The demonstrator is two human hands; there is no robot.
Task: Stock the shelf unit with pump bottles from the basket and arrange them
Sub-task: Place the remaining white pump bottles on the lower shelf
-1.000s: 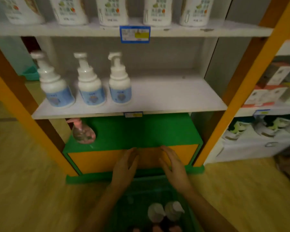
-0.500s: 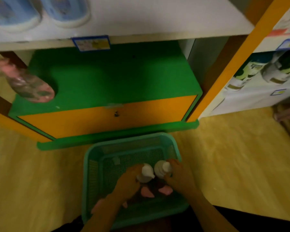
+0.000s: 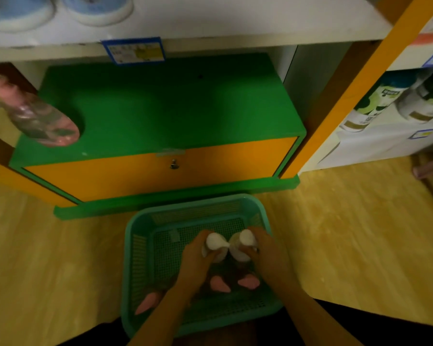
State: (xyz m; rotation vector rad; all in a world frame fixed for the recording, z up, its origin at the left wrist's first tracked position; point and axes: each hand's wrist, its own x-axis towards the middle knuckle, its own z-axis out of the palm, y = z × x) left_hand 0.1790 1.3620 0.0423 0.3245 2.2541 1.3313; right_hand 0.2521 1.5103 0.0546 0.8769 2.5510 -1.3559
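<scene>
A teal mesh basket (image 3: 140,248) sits on the floor below the shelf unit. Inside it, my left hand (image 3: 194,258) grips a white-pump bottle (image 3: 214,242) and my right hand (image 3: 265,250) grips a second white-pump bottle (image 3: 244,242) beside it. Pink-pump bottles (image 3: 219,283) lie in the basket under my hands, another pink pump (image 3: 148,302) at its left. The white shelf (image 3: 235,18) above holds two blue-labelled bottles (image 3: 95,8) at the top left, only their bases showing.
A green and orange cabinet (image 3: 160,168) stands under the shelf, with a clear pink-pump bottle (image 3: 43,121) on its left end. An orange post (image 3: 355,96) borders the right side. A neighbouring shelf with white-green containers (image 3: 375,103) lies further right. Yellow wooden floor surrounds the basket.
A second ago my hands hovered empty over the cabinet front. My view then tipped down and both hands reached into the basket and took hold of the two white-pump bottles.
</scene>
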